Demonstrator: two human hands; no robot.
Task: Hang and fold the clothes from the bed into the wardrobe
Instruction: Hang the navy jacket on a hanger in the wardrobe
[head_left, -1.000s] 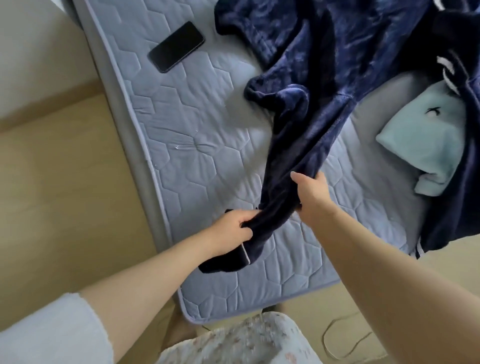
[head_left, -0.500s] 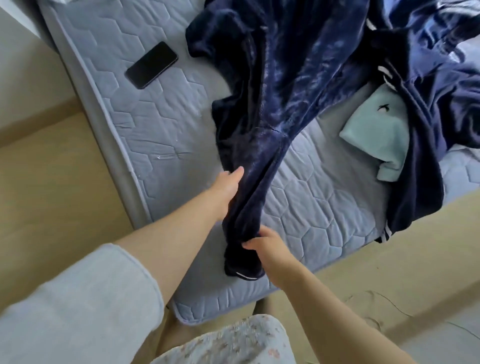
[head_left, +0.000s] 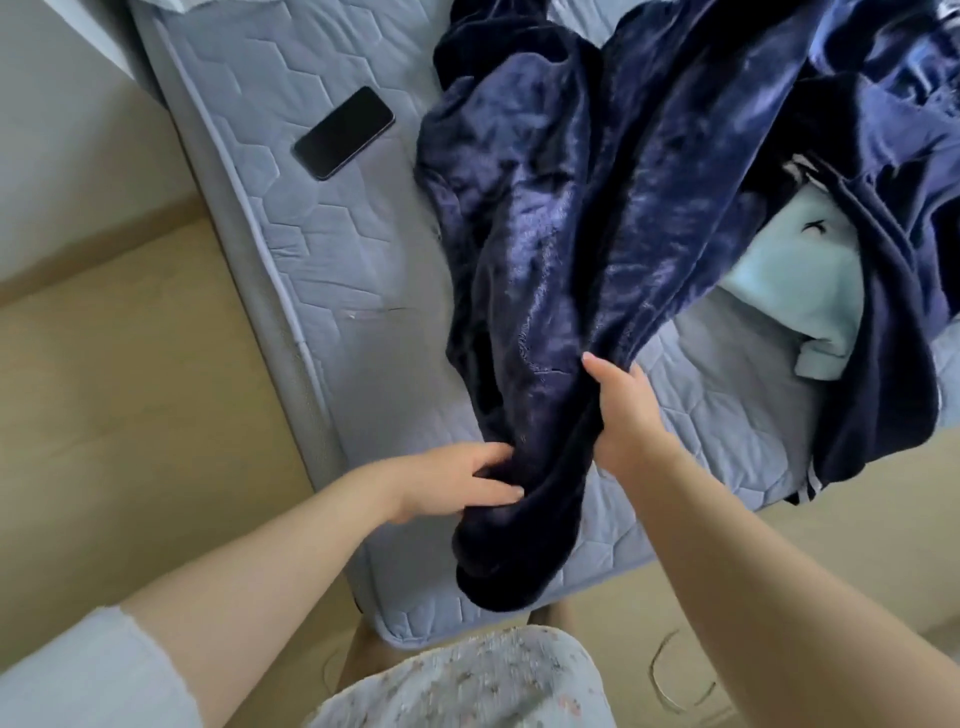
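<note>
A dark navy velvet garment (head_left: 587, 218) lies stretched along the quilted mattress (head_left: 322, 260), its narrow end hanging near the bed's front corner. My left hand (head_left: 452, 483) grips the left side of that end, thumb and fingers pressed into the fabric. Higher up on the right side, my right hand (head_left: 623, 410) holds the same stretch, fingers wrapped behind the cloth. A second navy garment with white stripes (head_left: 893, 332) drapes over the bed's right edge. A pale blue garment (head_left: 800, 291) lies between them.
A black phone (head_left: 343, 132) lies face up on the mattress to the left of the clothes. Beige floor (head_left: 114, 395) runs along the bed's left side and in front, with a thin cable (head_left: 675, 675) on it.
My hands have swapped levels on the fabric: the left one dropped to the lower end, the right one rose higher. The garment now lies more spread out along the bed.
</note>
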